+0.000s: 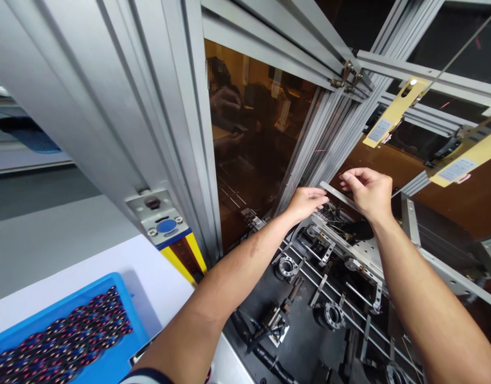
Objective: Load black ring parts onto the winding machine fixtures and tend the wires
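- Reaching with left hand [305,204] beside metal bar [338,196], fingers slightly apart.
- Raising right hand [371,193] across from it, fingertips pinched together — cannot tell around what.
- Lying between both hands, above round fixtures [333,316].
- Hanging at right: yellow brackets [395,113].
- Filling blue tray [138,326]: dark rings [71,333].

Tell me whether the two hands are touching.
Apart. The head view shows the left hand and right hand with a gap between their fingers, where a metal bar shows.

Hands [371,194]: two in my view
Yellow brackets [394,114]: I count two
Blue tray [138,336]: just one
Round metal fixtures [340,312]: I see three, one cut off
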Action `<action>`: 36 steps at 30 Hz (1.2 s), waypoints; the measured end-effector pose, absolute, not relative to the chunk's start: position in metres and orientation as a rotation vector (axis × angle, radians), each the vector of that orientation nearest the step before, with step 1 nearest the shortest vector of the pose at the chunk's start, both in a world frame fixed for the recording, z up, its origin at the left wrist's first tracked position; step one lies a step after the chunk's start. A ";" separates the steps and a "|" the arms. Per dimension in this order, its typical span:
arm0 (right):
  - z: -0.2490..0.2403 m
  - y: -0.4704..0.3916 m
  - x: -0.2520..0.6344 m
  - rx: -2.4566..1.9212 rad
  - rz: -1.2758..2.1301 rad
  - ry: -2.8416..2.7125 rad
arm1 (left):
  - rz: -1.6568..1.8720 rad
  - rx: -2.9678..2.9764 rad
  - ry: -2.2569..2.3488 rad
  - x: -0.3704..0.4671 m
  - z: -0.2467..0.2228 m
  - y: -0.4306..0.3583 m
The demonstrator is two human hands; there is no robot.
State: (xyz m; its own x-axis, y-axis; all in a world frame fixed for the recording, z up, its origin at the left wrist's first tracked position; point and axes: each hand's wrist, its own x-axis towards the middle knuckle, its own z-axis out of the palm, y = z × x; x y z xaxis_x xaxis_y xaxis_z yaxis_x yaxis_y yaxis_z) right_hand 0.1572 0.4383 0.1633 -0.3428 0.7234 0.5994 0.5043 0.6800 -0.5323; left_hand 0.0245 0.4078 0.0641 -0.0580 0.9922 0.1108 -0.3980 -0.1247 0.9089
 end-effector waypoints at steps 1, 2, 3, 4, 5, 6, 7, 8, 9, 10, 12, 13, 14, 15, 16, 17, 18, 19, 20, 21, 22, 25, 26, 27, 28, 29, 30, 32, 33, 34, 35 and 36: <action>0.164 0.438 0.157 -0.943 0.318 -2.012 | 1.488 0.963 0.859 0.024 0.064 0.408; 0.164 0.438 0.158 -0.940 0.318 -2.001 | 1.487 0.961 0.856 0.024 0.064 0.408; 0.164 0.438 0.158 -0.935 0.324 -1.992 | 1.487 0.959 0.855 0.024 0.064 0.408; 0.165 0.438 0.159 -0.929 0.334 -1.985 | 1.488 0.957 0.853 0.025 0.063 0.409; 0.165 0.438 0.160 -0.924 0.347 -1.979 | 1.488 0.956 0.851 0.025 0.063 0.409; 0.165 0.439 0.161 -0.920 0.364 -1.973 | 1.488 0.956 0.850 0.025 0.063 0.409; 0.164 0.439 0.162 -0.917 0.380 -1.968 | 1.488 0.956 0.847 0.026 0.063 0.409; 0.164 0.439 0.163 -0.915 0.391 -1.965 | 1.487 0.957 0.844 0.026 0.063 0.410; 0.164 0.439 0.163 -0.913 0.398 -1.964 | 1.486 0.959 0.842 0.026 0.062 0.410; 0.163 0.439 0.164 -0.913 0.400 -1.964 | 1.484 0.960 0.840 0.026 0.062 0.410; 0.162 0.439 0.164 -0.914 0.400 -1.970 | 1.483 0.963 0.839 0.026 0.062 0.410; 0.162 0.438 0.164 -0.916 0.401 -1.971 | 1.484 0.964 0.839 0.026 0.062 0.410; 0.162 0.438 0.164 -0.917 0.403 -1.970 | 1.484 0.965 0.839 0.026 0.062 0.410; 0.163 0.437 0.163 -0.920 0.404 -1.967 | 1.485 0.965 0.840 0.026 0.063 0.410; 0.163 0.436 0.163 -0.922 0.403 -1.963 | 1.485 0.966 0.839 0.026 0.063 0.410; 0.164 0.436 0.163 -0.922 0.402 -1.959 | 1.486 0.965 0.841 0.026 0.063 0.410; 0.165 0.435 0.163 -0.922 0.401 -1.956 | 1.486 0.965 0.842 0.026 0.063 0.410; 0.165 0.435 0.163 -0.921 0.401 -1.955 | 1.486 0.965 0.843 0.026 0.063 0.410; 0.166 0.435 0.164 -0.920 0.406 -1.955 | 1.487 0.966 0.845 0.026 0.063 0.410; 0.166 0.436 0.164 -0.918 0.413 -1.956 | 1.487 0.966 0.847 0.026 0.063 0.411; 0.165 0.436 0.164 -0.918 0.423 -1.957 | 1.489 0.966 0.848 0.026 0.063 0.411; 0.165 0.437 0.166 -0.922 0.445 -1.960 | 1.489 0.969 0.846 0.026 0.064 0.410; 0.165 0.436 0.166 -0.924 0.447 -1.962 | 1.488 0.970 0.844 0.026 0.064 0.410; 0.165 0.435 0.167 -0.922 0.444 -1.964 | 1.487 0.972 0.843 0.026 0.064 0.410; 0.166 0.434 0.167 -0.920 0.439 -1.964 | 1.488 0.975 0.840 0.025 0.064 0.410; 0.167 0.433 0.167 -0.918 0.431 -1.963 | 1.488 0.978 0.837 0.025 0.064 0.410; 0.167 0.432 0.167 -0.918 0.424 -1.962 | 1.490 0.980 0.834 0.025 0.064 0.410; 0.168 0.431 0.166 -0.921 0.414 -1.964 | 1.497 0.985 0.832 0.025 0.063 0.411; 0.168 0.432 0.166 -0.927 0.412 -1.969 | 1.500 0.987 0.834 0.025 0.063 0.411; 0.168 0.432 0.166 -0.935 0.409 -1.974 | 1.503 0.989 0.835 0.025 0.063 0.411; 0.167 0.433 0.166 -0.942 0.399 -1.984 | 1.504 0.991 0.837 0.025 0.063 0.412; 0.167 0.434 0.166 -0.953 0.381 -1.997 | 1.503 0.994 0.835 0.026 0.063 0.412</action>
State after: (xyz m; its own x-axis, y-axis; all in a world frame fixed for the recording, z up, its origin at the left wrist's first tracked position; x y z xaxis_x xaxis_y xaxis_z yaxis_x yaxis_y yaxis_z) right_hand 0.1660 0.4342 0.1666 -0.3319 0.7461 0.5773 0.4808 0.6603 -0.5769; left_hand 0.0255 0.4121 0.0629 -0.0522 0.9878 0.1468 -0.3968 -0.1554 0.9047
